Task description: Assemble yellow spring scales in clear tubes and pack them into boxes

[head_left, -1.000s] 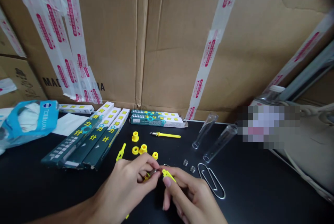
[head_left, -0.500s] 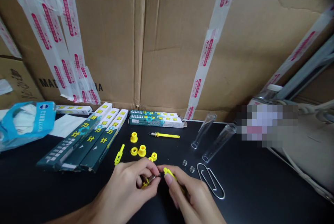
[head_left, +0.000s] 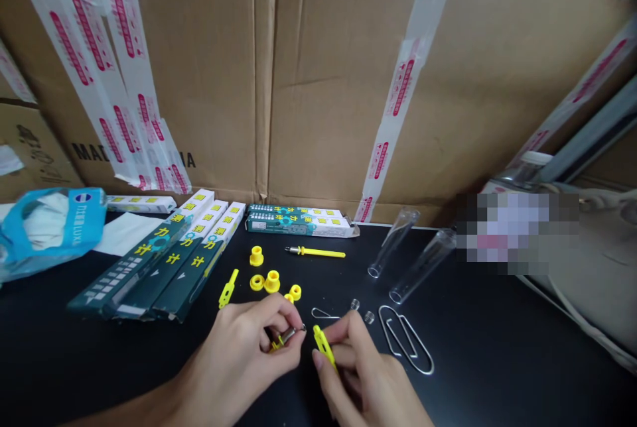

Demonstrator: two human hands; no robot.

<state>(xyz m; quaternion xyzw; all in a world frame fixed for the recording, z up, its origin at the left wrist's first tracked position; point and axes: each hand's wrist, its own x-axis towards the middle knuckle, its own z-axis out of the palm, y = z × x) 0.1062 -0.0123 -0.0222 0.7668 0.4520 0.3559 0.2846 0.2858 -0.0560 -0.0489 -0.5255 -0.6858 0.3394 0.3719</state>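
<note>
My left hand (head_left: 243, 357) pinches a small yellow rod with a metal spring end (head_left: 284, 338) low in the middle of the black table (head_left: 497, 361). My right hand (head_left: 365, 380) is closed on a small yellow plastic strip (head_left: 322, 345), its tip a short gap from the spring end. Just beyond my fingers lie several loose yellow caps and rings (head_left: 271, 280), a yellow clip piece (head_left: 229, 288) and a thin wire hook (head_left: 323, 313).
Three green and white boxes (head_left: 164, 261) lie at the left, two more (head_left: 298, 221) behind the caps. A yellow rod (head_left: 316, 252), two clear tubes (head_left: 408, 256) and a large paper clip (head_left: 405, 345) lie right of centre. Taped cardboard (head_left: 318, 75) walls the back; a blue packet (head_left: 50, 228) sits far left.
My two hands have drawn slightly apart, so the yellow strip no longer touches the spring end. The wire hook on the table has come into view.
</note>
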